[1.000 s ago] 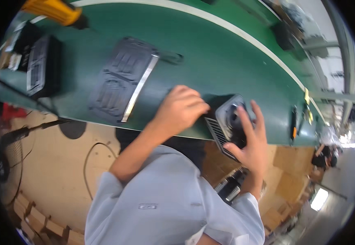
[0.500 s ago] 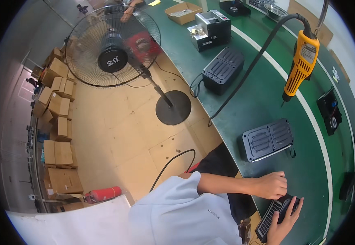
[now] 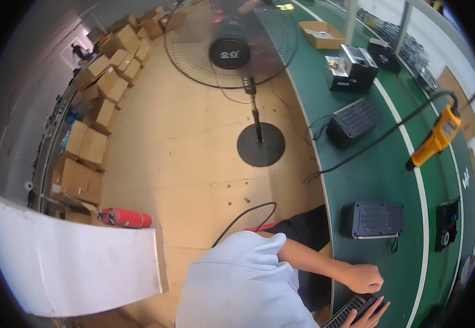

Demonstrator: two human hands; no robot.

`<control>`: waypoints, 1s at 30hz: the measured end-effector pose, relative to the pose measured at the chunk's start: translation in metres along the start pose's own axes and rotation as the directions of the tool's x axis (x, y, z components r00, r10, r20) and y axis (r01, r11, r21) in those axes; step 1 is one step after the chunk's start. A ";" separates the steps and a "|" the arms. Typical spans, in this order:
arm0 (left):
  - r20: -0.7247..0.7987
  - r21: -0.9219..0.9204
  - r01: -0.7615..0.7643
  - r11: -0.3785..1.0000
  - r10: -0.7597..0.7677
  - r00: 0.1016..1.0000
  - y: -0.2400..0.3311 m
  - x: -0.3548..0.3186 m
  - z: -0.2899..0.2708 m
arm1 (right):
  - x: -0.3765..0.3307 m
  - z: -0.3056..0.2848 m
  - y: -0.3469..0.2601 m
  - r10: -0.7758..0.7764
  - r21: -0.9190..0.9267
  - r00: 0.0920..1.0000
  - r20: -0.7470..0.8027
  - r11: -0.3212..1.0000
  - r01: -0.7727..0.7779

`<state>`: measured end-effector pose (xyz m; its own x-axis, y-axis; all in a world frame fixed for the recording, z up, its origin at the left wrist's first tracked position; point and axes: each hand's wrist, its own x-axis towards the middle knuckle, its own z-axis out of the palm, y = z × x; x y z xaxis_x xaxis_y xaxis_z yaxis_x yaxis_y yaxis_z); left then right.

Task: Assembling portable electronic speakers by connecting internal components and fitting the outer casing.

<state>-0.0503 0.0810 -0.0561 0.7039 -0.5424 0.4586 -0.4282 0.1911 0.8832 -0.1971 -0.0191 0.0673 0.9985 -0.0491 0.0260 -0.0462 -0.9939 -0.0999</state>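
Observation:
My left hand is closed in a fist just above a black case with a light gridded strip along its side. Whatever its fingers hold, if anything, is hidden. At the lower edge my right hand grips that case, thumb on one side and fingers spread across the other. Part of the case is cut off by the frame. Beyond my hands stands a black box-shaped speaker with a ribbed face, a silver rod along its near edge and a wrist strap.
An orange electric screwdriver hangs over the green bench. Farther off are another black speaker, a black-and-silver machine and an open carton. A standing fan and a red extinguisher are left of the bench.
The view has swung, so the bench things appear farther right and the hands lower. My left hand is still a fist and my right still on the case.

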 end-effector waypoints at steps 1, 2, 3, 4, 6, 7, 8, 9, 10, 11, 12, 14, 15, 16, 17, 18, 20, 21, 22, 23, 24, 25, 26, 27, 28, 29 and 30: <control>0.028 -0.015 -0.009 1.000 0.009 1.000 0.005 0.006 0.004 | -0.001 0.001 0.001 -0.024 0.019 1.000 -0.006 1.000 0.024; 0.086 0.092 0.012 0.996 -0.020 0.996 0.011 0.015 0.009 | -0.003 -0.001 0.005 -0.071 -0.032 0.997 -0.024 0.997 0.070; 0.133 0.212 0.019 0.977 -0.048 0.990 0.015 0.025 0.012 | -0.006 -0.002 0.008 -0.048 -0.037 0.998 -0.035 0.998 0.047; 0.250 0.267 0.030 0.963 -0.099 0.963 0.020 0.036 0.018 | -0.011 -0.004 0.012 0.013 0.250 0.994 -0.108 0.968 0.015; 0.383 0.295 0.007 0.955 -0.126 0.915 0.029 0.053 0.031 | -0.023 -0.005 0.019 0.173 0.469 0.926 -0.336 0.883 0.005; 0.474 0.340 -0.003 0.941 -0.169 0.864 0.032 0.057 0.038 | -0.031 -0.006 0.023 0.183 0.466 0.923 -0.339 0.885 -0.004; 0.497 0.433 -0.032 0.901 -0.209 0.842 0.035 0.060 0.047 | -0.042 -0.005 0.025 0.292 0.410 0.892 -0.345 0.902 -0.137; 0.509 0.433 -0.039 0.901 -0.209 0.835 0.037 0.060 0.054 | -0.051 -0.002 0.027 0.398 0.356 0.844 -0.359 0.895 -0.270; 0.460 0.479 -0.091 0.873 -0.161 0.873 0.038 0.058 0.060 | -0.058 0.005 0.027 0.407 0.360 0.840 -0.359 0.890 -0.278; 0.412 0.525 -0.136 0.840 -0.111 0.904 0.037 0.056 0.065 | -0.064 0.016 0.023 0.599 0.514 0.760 -0.252 0.748 -0.419; 0.423 0.525 -0.137 0.840 -0.118 0.898 0.036 0.054 0.067 | -0.071 0.027 0.020 0.751 0.637 0.651 -0.109 0.556 -0.534; 0.323 0.521 -0.064 0.851 -0.127 0.938 0.033 0.049 0.068 | -0.074 0.050 0.014 0.799 0.625 0.550 -0.245 0.564 -0.540; 0.337 0.516 -0.059 0.854 -0.140 0.931 0.030 0.048 0.066 | -0.074 0.060 0.015 0.832 0.699 0.491 -0.258 0.511 -0.499; 0.334 0.467 -0.047 0.883 -0.127 0.934 0.029 0.048 0.063 | -0.074 0.067 0.015 0.837 0.703 0.487 -0.250 0.503 -0.502; 0.331 0.421 -0.039 0.906 -0.114 0.937 0.027 0.049 0.058 | -0.072 0.074 0.016 0.855 0.747 0.432 -0.289 0.483 -0.456; 0.332 0.429 -0.037 0.902 -0.119 0.936 0.026 0.050 0.054 | -0.071 0.079 0.019 0.868 0.785 0.377 -0.323 0.469 -0.405; 0.389 0.262 0.028 0.965 -0.132 0.912 0.027 0.052 0.044 | -0.072 0.087 0.024 0.739 0.703 0.429 -0.520 0.655 -0.276; 0.380 0.253 0.045 0.966 -0.142 0.914 0.029 0.051 0.040 | -0.073 0.089 0.028 0.569 0.569 0.435 -0.698 0.809 -0.146; 0.373 0.231 0.060 0.971 -0.145 0.917 0.031 0.048 0.036 | -0.074 0.092 0.031 0.570 0.574 0.440 -0.694 0.807 -0.141; 0.360 0.220 0.069 0.973 -0.147 0.921 0.034 0.045 0.033 | -0.075 0.094 0.035 0.632 0.622 0.448 -0.633 0.759 -0.193; 0.368 0.192 0.079 0.978 -0.147 0.918 0.038 0.038 0.031 | -0.076 0.097 0.037 0.688 0.658 0.452 -0.568 0.709 -0.253; 0.285 0.147 0.168 0.975 -0.204 0.937 0.041 0.028 0.027 | -0.077 0.099 0.039 0.741 0.687 0.446 -0.502 0.655 -0.315; 0.210 0.108 0.240 0.965 -0.258 0.943 0.043 0.021 0.024 | -0.075 0.103 0.040 0.859 0.878 0.429 -0.280 0.409 -0.246; 0.200 0.106 0.244 0.964 -0.261 0.944 0.044 0.014 0.022 | -0.074 0.106 0.040 0.889 0.938 0.413 -0.199 0.295 -0.184; 0.174 0.101 0.255 0.962 -0.269 0.947 0.046 0.007 0.021 | -0.073 0.109 0.040 0.890 0.957 0.410 -0.201 0.268 -0.113; 0.143 0.094 0.272 0.958 -0.283 0.948 0.047 0.002 0.020 | -0.072 0.110 0.039 0.884 0.959 0.425 -0.192 0.261 -0.112; 0.197 0.098 0.286 0.953 -0.300 0.933 0.046 -0.001 0.018 | -0.071 0.111 0.038 0.867 0.957 0.455 -0.202 0.273 -0.095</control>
<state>-0.0813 0.0757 -0.0176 0.6735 -0.7251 0.1436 -0.2629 -0.0534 0.9633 -0.2666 -0.0423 -0.0486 0.4077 -0.9044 0.1259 -0.0782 -0.1719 -0.9820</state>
